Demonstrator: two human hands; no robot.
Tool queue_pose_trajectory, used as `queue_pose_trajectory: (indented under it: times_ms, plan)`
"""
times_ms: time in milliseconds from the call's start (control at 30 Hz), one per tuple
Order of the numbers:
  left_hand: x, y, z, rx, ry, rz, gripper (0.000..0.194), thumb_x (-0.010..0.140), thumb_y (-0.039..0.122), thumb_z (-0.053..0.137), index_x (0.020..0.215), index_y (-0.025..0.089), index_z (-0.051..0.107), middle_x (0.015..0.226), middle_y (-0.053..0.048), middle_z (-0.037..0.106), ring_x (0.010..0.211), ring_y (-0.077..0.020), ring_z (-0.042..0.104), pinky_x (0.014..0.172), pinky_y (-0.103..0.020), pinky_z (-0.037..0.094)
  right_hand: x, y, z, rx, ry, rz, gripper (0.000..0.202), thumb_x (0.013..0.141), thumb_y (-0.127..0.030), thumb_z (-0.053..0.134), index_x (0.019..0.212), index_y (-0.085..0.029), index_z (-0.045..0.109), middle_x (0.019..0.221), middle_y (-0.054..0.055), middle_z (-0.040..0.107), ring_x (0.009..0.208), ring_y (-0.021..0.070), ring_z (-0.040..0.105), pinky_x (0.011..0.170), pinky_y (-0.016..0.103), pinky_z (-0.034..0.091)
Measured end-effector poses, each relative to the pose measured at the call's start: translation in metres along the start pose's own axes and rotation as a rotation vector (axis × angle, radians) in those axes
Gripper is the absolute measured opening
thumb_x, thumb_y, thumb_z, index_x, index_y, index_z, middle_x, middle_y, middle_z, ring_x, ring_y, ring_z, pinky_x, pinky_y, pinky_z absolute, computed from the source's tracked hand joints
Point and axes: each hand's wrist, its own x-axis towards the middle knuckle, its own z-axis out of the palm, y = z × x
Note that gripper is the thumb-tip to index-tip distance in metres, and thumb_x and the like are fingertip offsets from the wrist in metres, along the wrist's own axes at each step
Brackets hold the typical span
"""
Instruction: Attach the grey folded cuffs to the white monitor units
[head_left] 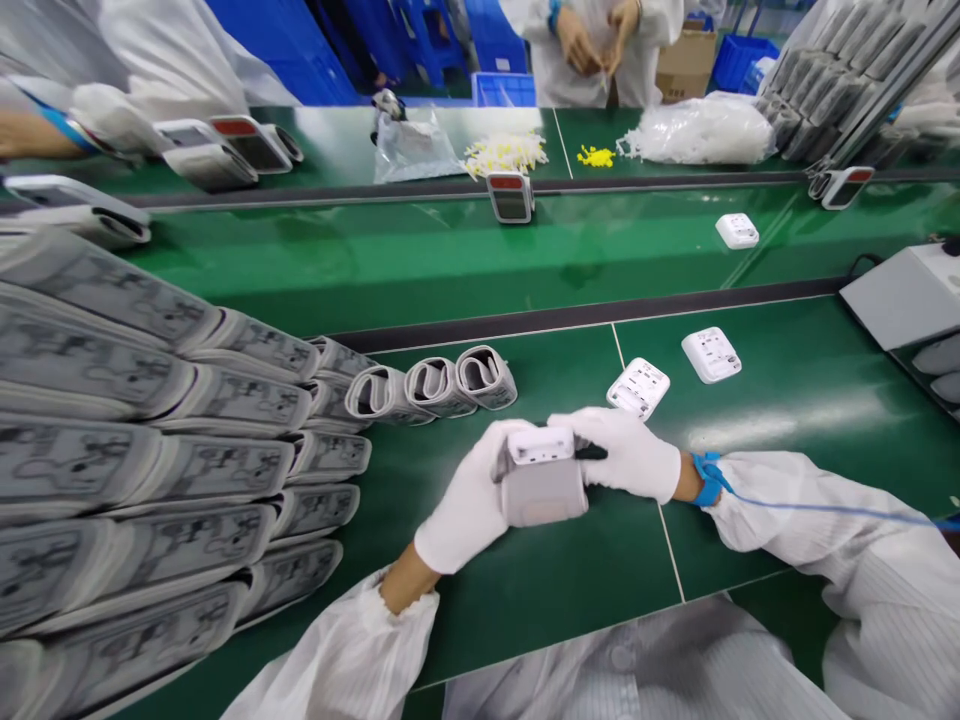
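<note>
My left hand [472, 500], in a white glove, is wrapped round the left side of a grey rolled cuff [545, 493] and a white device [540, 445] lying against its top edge. From the right, my right hand [619, 450], also gloved, grips the device with thumb and fingers. The two pieces touch and are held above the green table [585, 580]. Beyond my right hand lie two white devices [638, 388] [711, 355], their labelled faces up. Three rolled grey cuffs [486, 377] stand in a row past my left hand.
Stacked grey cuffs [135, 460] fill the left side. Across the table runs a green belt [420, 260] carrying a cuffed device [510, 197] and a white device [737, 231]. Yellow parts [596, 156] and bags lie on the far bench. A grey box [907, 295] stands right; other people sit opposite.
</note>
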Motion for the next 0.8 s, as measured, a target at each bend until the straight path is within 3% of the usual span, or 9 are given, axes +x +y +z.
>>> queue_pose_trajectory:
  times_ms: [100,233,367,567,800]
  plan:
    - [-0.003,-0.001,0.001,0.063,-0.061,0.032,0.032,0.08,0.026,0.072,0.108,0.021,0.057,0.104,-0.005,0.07,0.09,-0.0203,0.068,0.081,-0.032,0.055,-0.001,-0.005,0.0,-0.172,-0.12,0.015,0.042,0.092,-0.026,0.07,0.132,-0.017,0.062,0.112,0.011,0.071,0.103,0.0263,0.066,0.088,0.041,0.055]
    - [-0.005,0.0,0.001,0.14,-0.134,0.084,0.031,0.082,0.023,0.07,0.111,0.022,0.059,0.108,-0.006,0.071,0.095,-0.0214,0.068,0.086,-0.034,0.053,0.001,-0.015,0.001,-0.237,-0.194,0.053,0.04,0.09,-0.023,0.068,0.129,-0.016,0.061,0.108,0.011,0.068,0.094,0.0242,0.064,0.081,0.037,0.052]
    - [-0.008,-0.002,0.002,0.155,-0.129,0.104,0.027,0.081,0.026,0.072,0.105,0.022,0.062,0.103,-0.005,0.072,0.092,-0.0213,0.068,0.083,-0.033,0.051,0.002,-0.024,0.005,-0.211,-0.224,0.092,0.024,0.087,-0.017,0.064,0.111,-0.017,0.065,0.097,0.008,0.063,0.085,0.022,0.059,0.076,0.035,0.047]
    - [-0.006,-0.008,0.009,0.129,-0.033,0.065,0.024,0.075,0.033,0.078,0.091,0.021,0.065,0.09,-0.004,0.072,0.082,-0.0213,0.069,0.074,-0.032,0.049,-0.006,-0.015,0.02,-0.144,-0.072,0.097,0.015,0.084,-0.013,0.06,0.096,-0.019,0.066,0.094,0.008,0.063,0.082,0.0229,0.059,0.075,0.038,0.05]
    - [0.0,-0.007,0.012,-0.043,0.013,0.089,0.023,0.072,0.032,0.078,0.084,0.02,0.061,0.085,-0.003,0.069,0.077,-0.0187,0.063,0.072,-0.031,0.046,-0.001,-0.009,0.033,0.015,0.106,0.231,0.024,0.098,-0.016,0.046,0.078,-0.022,0.056,0.081,0.007,0.064,0.074,0.0227,0.063,0.069,0.036,0.056]
